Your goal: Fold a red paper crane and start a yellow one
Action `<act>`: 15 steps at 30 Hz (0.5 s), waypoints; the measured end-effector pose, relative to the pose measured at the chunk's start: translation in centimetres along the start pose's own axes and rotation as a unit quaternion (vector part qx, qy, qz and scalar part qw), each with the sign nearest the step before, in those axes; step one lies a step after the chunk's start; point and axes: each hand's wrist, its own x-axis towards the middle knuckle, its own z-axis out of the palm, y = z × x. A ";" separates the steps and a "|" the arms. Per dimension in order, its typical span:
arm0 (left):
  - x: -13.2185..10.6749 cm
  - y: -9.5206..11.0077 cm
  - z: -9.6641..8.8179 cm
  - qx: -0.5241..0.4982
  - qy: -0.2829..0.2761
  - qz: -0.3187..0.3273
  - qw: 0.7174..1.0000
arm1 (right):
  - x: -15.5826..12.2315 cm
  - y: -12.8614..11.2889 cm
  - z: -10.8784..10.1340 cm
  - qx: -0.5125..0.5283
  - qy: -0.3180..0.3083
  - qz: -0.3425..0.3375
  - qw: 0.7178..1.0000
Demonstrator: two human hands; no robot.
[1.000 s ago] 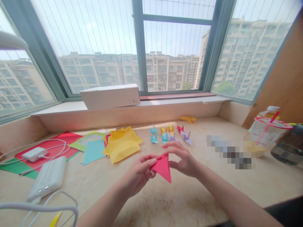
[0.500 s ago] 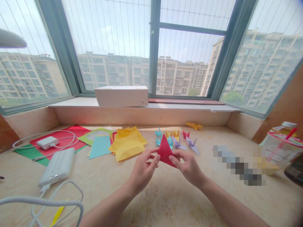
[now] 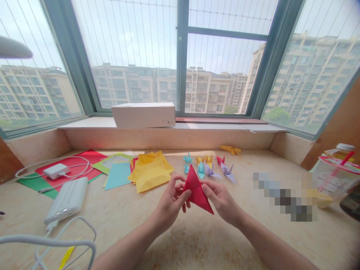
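Note:
Between my hands, above the stone counter, is a red origami paper (image 3: 197, 193) folded into a long pointed shape, one tip up and one down to the right. My left hand (image 3: 174, 197) pinches its left edge, thumb on the front face and fingers behind. My right hand (image 3: 221, 195) grips the right edge near the middle with thumb and fingers. Just beyond the red paper stand several small folded paper cranes, among them a blue crane (image 3: 201, 170), a purple crane (image 3: 228, 172) and a red crane (image 3: 221, 160).
Yellow paper sheets (image 3: 153, 172) lie left of the cranes, beside a light blue sheet (image 3: 119, 175) and a red sheet (image 3: 81, 165). A white power bank (image 3: 67, 198) with cables occupies the left. A white box (image 3: 143, 115) rests on the sill. At right stands a plastic cup (image 3: 333, 180).
The red paper has tilted and come slightly lower, its lower tip now showing fully below my right hand. My left thumb has moved further onto its front face.

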 end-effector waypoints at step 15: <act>-0.6 0.9 0.4 -0.073 -0.064 -0.038 0.995 | 0.0 0.8 0.1 0.045 -0.043 0.033 0.998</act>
